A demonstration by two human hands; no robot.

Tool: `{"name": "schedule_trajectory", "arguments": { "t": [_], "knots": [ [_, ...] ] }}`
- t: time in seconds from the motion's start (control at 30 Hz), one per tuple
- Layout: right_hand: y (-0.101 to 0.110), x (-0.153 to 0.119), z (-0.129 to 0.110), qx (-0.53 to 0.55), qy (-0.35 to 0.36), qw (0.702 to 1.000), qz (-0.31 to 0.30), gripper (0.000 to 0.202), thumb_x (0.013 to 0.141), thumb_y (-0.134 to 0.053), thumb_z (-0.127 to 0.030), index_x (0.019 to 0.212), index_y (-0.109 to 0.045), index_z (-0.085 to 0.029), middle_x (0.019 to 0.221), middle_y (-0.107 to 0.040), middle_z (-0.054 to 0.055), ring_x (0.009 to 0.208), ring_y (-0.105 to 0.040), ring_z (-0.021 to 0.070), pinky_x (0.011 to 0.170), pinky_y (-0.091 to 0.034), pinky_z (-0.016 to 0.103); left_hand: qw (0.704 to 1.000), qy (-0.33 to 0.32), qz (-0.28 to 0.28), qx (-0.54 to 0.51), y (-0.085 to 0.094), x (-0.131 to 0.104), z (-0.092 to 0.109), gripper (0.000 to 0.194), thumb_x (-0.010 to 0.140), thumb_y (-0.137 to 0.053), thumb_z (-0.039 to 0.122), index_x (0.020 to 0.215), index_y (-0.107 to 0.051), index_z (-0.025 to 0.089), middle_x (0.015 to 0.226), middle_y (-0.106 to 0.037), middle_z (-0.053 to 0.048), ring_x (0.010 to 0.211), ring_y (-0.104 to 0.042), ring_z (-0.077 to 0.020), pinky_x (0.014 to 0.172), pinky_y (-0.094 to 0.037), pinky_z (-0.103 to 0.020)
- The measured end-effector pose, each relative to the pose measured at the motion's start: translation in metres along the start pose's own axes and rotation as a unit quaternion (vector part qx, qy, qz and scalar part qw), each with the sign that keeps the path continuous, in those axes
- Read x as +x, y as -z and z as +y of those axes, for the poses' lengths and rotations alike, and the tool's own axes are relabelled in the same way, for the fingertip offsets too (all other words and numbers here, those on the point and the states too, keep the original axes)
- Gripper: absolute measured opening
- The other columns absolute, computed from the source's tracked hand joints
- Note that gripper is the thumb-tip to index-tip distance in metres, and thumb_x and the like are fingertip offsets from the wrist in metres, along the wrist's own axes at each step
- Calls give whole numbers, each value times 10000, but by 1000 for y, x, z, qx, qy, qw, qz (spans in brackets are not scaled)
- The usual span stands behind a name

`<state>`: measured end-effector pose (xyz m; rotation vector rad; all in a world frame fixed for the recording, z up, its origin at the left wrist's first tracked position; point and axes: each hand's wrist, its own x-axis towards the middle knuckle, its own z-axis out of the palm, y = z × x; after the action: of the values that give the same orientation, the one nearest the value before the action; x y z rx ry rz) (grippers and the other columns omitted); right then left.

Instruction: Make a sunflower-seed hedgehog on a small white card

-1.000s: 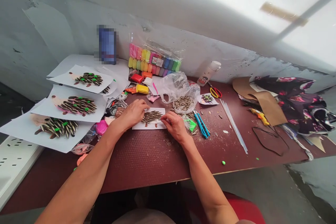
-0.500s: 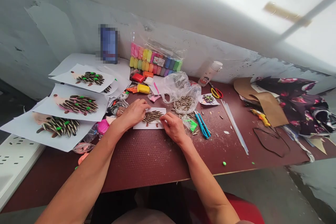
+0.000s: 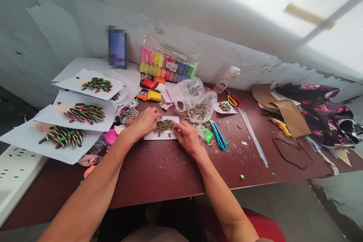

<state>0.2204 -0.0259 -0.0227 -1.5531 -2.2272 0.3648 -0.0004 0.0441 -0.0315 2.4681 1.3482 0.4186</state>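
Note:
A small white card (image 3: pixel 150 135) lies on the dark red table, bearing a hedgehog shape covered in striped seeds (image 3: pixel 165 125). My left hand (image 3: pixel 147 120) rests at the card's left side, its fingers bent together near the shape's left end; whether they pinch anything is hidden. At the right edge of the card is my right hand (image 3: pixel 186 135), thumb and forefinger pressed together by the seeds, anything between them too small to make out. Loose seeds (image 3: pixel 197 113) lie in a pile beside a clear plastic bag (image 3: pixel 195 90), behind my right hand.
Sheets with seed hedgehogs (image 3: pixel 85 121) are stacked at left. Colored clay packs (image 3: pixel 167 64) stand at the back. Rightward are a blue cutter (image 3: pixel 218 135), scissors (image 3: pixel 234 100), a bottle (image 3: pixel 227 79), clear sticks (image 3: pixel 253 138) and a yellow glue gun (image 3: pixel 284 128).

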Motion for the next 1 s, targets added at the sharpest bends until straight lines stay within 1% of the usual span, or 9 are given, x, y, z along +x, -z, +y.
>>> {"name": "schedule_trajectory", "arguments": {
  "t": [0.17, 0.33, 0.5, 0.73, 1.0],
  "knots": [
    [2, 1, -1, 4, -5, 1000, 1, 157, 987, -567, -169, 993, -716, -219, 956, -690, 46, 834, -627, 165, 749, -427, 245, 1000, -4, 1, 4, -1, 0, 0, 384, 913, -455, 78, 1061, -792, 187, 1095, -699, -109, 1057, -626, -256, 959, -519, -383],
    [2, 0, 3, 10, -6, 1000, 7, 156, 992, -562, -179, 988, -712, -222, 944, -685, 38, 844, -630, 159, 769, -441, 237, 1000, -5, 5, -2, -1, 0, 0, 369, 900, -470, 73, 1065, -784, 178, 1094, -697, -113, 1060, -626, -262, 957, -523, -396],
    [-2, 1, 4, 12, 4, 1000, 14, 134, 988, -583, -193, 981, -713, -220, 924, -683, 36, 810, -620, 159, 731, -430, 241, 1000, -6, 8, 3, -2, -1, 0, 383, 899, -465, 58, 1072, -784, 180, 1091, -696, -110, 1063, -627, -261, 957, -520, -388],
    [-4, 3, 1, -13, 7, 1000, 6, 159, 1017, -554, -210, 985, -708, -226, 926, -673, 33, 819, -612, 161, 727, -408, 244, 1000, -10, 5, -2, -1, -1, 0, 378, 898, -470, 68, 1070, -787, 180, 1092, -696, -113, 1059, -622, -265, 957, -522, -399],
    [-6, 5, -1, -58, 6, 998, -17, 195, 1005, -544, -163, 1014, -724, -238, 947, -665, 36, 838, -596, 163, 715, -377, 246, 1000, -7, -5, 5, -1, 0, -1, 387, 903, -454, 76, 1064, -789, 186, 1110, -697, -106, 1050, -613, -255, 960, -516, -387]
  ]
}}
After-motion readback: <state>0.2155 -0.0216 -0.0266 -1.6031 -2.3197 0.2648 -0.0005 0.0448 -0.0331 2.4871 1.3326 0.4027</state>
